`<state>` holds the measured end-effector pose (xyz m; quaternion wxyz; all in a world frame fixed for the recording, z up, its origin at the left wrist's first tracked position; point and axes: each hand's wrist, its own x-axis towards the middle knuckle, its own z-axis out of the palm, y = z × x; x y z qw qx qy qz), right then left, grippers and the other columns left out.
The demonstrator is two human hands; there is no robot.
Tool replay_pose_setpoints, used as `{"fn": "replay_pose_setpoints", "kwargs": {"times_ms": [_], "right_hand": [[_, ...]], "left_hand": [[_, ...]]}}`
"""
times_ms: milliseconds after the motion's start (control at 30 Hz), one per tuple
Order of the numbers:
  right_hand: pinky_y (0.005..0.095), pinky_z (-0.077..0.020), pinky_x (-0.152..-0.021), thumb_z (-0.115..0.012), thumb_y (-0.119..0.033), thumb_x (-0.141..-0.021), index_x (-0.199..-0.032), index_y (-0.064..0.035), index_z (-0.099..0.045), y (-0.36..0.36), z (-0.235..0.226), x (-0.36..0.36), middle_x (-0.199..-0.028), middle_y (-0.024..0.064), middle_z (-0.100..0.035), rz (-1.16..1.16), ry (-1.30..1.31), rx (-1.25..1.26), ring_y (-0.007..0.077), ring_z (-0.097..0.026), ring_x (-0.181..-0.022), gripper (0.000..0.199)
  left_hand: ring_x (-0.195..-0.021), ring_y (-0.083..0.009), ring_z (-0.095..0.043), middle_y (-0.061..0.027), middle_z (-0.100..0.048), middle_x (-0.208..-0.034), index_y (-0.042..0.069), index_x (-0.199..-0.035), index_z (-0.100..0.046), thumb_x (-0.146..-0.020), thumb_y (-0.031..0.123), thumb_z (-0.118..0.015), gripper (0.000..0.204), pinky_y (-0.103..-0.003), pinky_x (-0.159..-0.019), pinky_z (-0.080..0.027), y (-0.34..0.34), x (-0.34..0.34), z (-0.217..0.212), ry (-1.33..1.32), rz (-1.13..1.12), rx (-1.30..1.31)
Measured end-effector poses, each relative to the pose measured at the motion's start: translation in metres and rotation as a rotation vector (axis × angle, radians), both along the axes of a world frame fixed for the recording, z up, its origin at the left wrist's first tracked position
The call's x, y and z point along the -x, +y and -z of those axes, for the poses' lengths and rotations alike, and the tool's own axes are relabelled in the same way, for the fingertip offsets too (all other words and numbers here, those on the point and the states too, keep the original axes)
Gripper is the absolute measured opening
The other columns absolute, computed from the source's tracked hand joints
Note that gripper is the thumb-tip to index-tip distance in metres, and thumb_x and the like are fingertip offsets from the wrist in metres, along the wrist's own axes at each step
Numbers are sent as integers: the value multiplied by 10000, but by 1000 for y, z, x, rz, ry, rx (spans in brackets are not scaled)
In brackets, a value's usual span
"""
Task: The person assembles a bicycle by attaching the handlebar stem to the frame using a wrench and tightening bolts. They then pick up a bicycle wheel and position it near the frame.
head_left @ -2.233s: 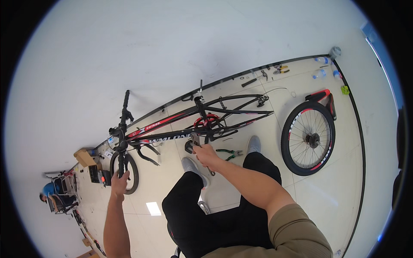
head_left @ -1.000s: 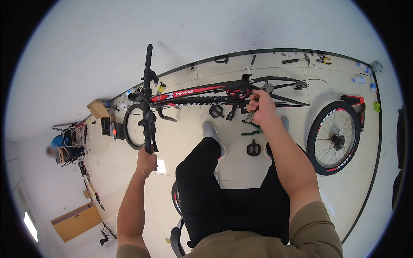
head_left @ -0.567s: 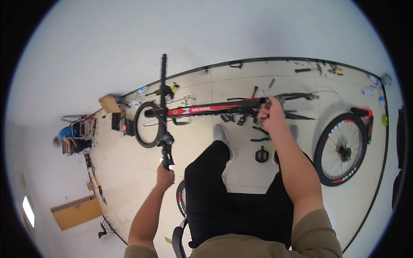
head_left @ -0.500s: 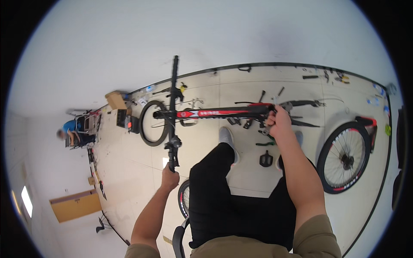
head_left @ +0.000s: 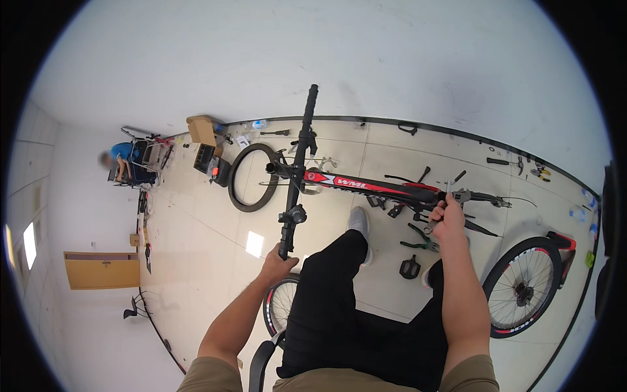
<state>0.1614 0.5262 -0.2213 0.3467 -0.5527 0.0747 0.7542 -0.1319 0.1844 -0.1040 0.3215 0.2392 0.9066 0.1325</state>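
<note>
A black and red bicycle frame (head_left: pixel 372 186) with its handlebar attached lies across the view in front of my legs, without wheels on it. My left hand (head_left: pixel 279 266) is wrapped round the near grip of the black handlebar (head_left: pixel 297 170). At the frame's right end, my right hand (head_left: pixel 447 217) is closed round the part by the seat tube; its fingers partly hide what they grip. A grey ring-shaped metal piece (head_left: pixel 429 227) shows beside those fingers. Green-handled pliers (head_left: pixel 418 242) and a black pedal (head_left: pixel 409 266) lie on the floor below.
A wheel (head_left: pixel 522 287) lies at the right, a loose tyre (head_left: pixel 253 178) at the far left, another wheel (head_left: pixel 281 304) by my left leg. A hammer (head_left: pixel 509 162) and yellow-handled pliers (head_left: pixel 541 172) lie along the wall. A person (head_left: pixel 123 160) sits at the far left near an open cardboard box (head_left: pixel 202 129).
The view has turned, so the frame, both hands and the floor items appear further right. Both hands keep their places on the handlebar and the frame's right end.
</note>
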Motion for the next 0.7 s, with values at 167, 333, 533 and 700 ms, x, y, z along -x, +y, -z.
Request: {"fn": "replay_pose_setpoints", "kwargs": {"times_ms": [167,333,533,700], "right_hand": [[284,-291,-464,-564,-290,-1031,-944,-107,-511,-2,-1,1,-761,3,-488,-4,23,6,99,-339,-529,210],[286,-293,-469,-568,-288,-1030,-945,-111,-510,-3,-1,1,-763,2,-490,-7,25,5,101,-338,-528,205],[287,-292,-467,-568,-288,-1029,-947,-113,-507,-3,-1,2,-755,-2,-488,-2,18,17,99,-337,-523,204],[287,-293,-465,-566,-284,-1030,-946,-113,-501,-2,-3,1,-752,-4,-484,-5,28,12,97,-336,-520,202]], "left_hand": [[-1034,-211,-630,-124,-675,-1118,-12,-1257,-602,-783,189,-762,539,-328,-930,-482,-4,-8,21,-267,-236,-258],[-830,-193,-635,-105,-681,-917,5,-1111,-644,-788,153,-725,364,-358,-793,-509,-5,-6,26,-114,-154,-170],[-704,-322,-646,-181,-648,-756,7,-1018,-621,-819,160,-652,254,-446,-704,-514,4,-13,24,203,-87,-103],[-782,-441,-649,-234,-660,-785,9,-1017,-615,-838,184,-624,251,-510,-730,-506,14,-20,16,333,-47,-5]]}}
